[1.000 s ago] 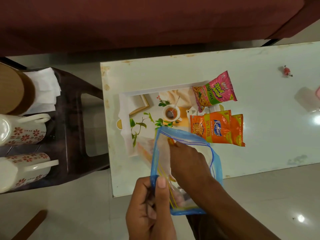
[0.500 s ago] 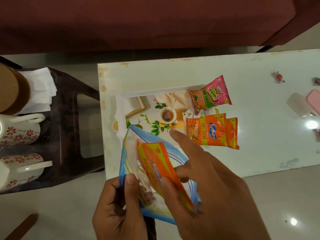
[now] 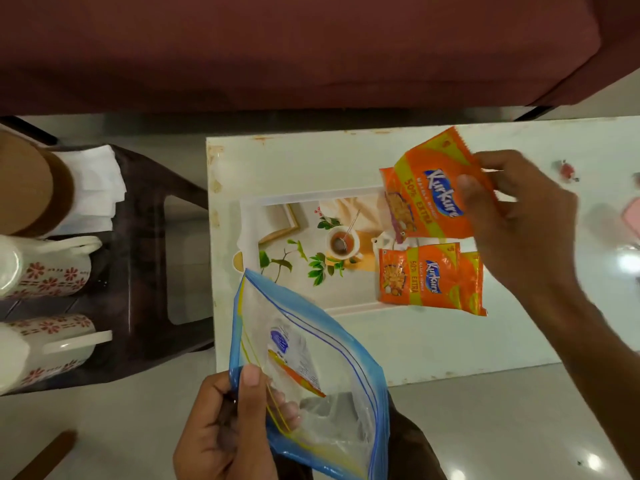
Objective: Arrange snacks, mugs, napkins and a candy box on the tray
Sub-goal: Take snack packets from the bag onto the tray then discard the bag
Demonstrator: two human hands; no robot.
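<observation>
My right hand (image 3: 512,216) grips an orange Kurkure snack packet (image 3: 426,188) above the right end of the printed tray (image 3: 287,220), over where a pink packet lay. Two more orange Kurkure packets (image 3: 429,278) lie overlapping on the tray's lower right part. My left hand (image 3: 228,431) pinches the edge of a blue-rimmed clear zip bag (image 3: 311,368), held open below the table's near edge; one more packet shows inside it. Two white floral mugs (image 3: 45,271) lie on a dark stool (image 3: 145,258) at the left, beside white napkins (image 3: 93,188).
The tray rests on a white table (image 3: 415,341). A brown round lid (image 3: 24,181) sits on the stool's far end. A small wrapped candy (image 3: 566,169) and a pink object (image 3: 632,216) lie on the table at far right. A maroon sofa (image 3: 311,46) runs behind.
My right hand drew an orange packet out of the zip bag and carried it up and right over the tray. The pink packet is now hidden under it.
</observation>
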